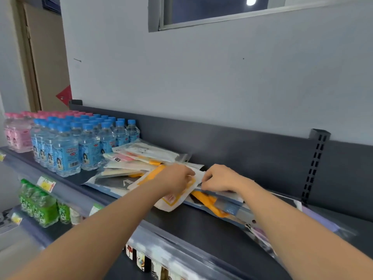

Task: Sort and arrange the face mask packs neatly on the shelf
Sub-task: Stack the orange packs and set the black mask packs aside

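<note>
Our left hand (177, 178) lies over the white pack with the orange border (175, 199), its fingers curled down on the pack's far edge. Our right hand (220, 178) sits just beside it, fingers bent, and seems to pinch the same pack at its right edge. We cannot tell whether the thumb is under the film. With both hands on one thin, slippery pack, we judge that we are lifting it off the heap to square it up.

That pack lies on top of a loose heap of face mask packs (141, 158) in the middle of the dark shelf (201, 229). The packs are fanned out at odd angles and overlap one another. To the left, a pack with a black mask (113, 181) lies flat under the others. To the right and nearer, an orange-striped pack (210, 203) pokes out from beneath our right hand. Further right a pale purple pack (323, 221) lies apart from the heap.

The sorting looks barely begun, as nothing is stacked yet. At far left, rows of blue-capped bottles (80, 142) stand touching the heap's edge, with pink-capped bottles (18, 134) beyond them, so there is little room to spread packs leftward. The shelf's back panel (242, 146) closes off the far side. Green bottles (40, 207) stand on the shelf below.
</note>
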A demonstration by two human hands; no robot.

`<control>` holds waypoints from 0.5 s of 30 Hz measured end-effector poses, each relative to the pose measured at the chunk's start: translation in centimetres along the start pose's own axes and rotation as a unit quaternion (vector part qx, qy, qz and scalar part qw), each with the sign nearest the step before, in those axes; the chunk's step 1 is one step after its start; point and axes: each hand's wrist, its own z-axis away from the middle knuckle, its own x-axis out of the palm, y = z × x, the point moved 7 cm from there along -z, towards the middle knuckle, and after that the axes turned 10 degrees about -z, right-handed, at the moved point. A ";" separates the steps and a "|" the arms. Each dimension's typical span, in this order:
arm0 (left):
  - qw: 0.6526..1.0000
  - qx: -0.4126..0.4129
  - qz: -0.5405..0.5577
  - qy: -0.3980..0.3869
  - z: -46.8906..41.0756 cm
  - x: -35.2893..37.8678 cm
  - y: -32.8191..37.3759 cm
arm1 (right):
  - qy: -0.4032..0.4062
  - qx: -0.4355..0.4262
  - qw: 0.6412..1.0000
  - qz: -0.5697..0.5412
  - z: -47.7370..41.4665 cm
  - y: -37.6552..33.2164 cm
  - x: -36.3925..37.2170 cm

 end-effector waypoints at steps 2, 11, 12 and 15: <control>0.999 0.004 0.021 -0.036 0.3 0.7 -1.3 | 0.028 0.013 0.999 -0.013 0.4 0.5 -0.1; 0.978 -0.138 -0.111 -0.112 0.4 3.7 -6.3 | 0.065 0.075 0.994 -0.052 1.3 -0.5 2.0; 0.983 -0.119 -0.085 -0.112 0.1 4.0 -6.2 | 0.069 0.068 0.993 -0.069 1.0 -0.4 2.3; 0.991 -0.055 0.088 -0.079 -0.8 3.5 -6.1 | 0.124 0.075 0.958 -0.248 0.9 0.2 1.8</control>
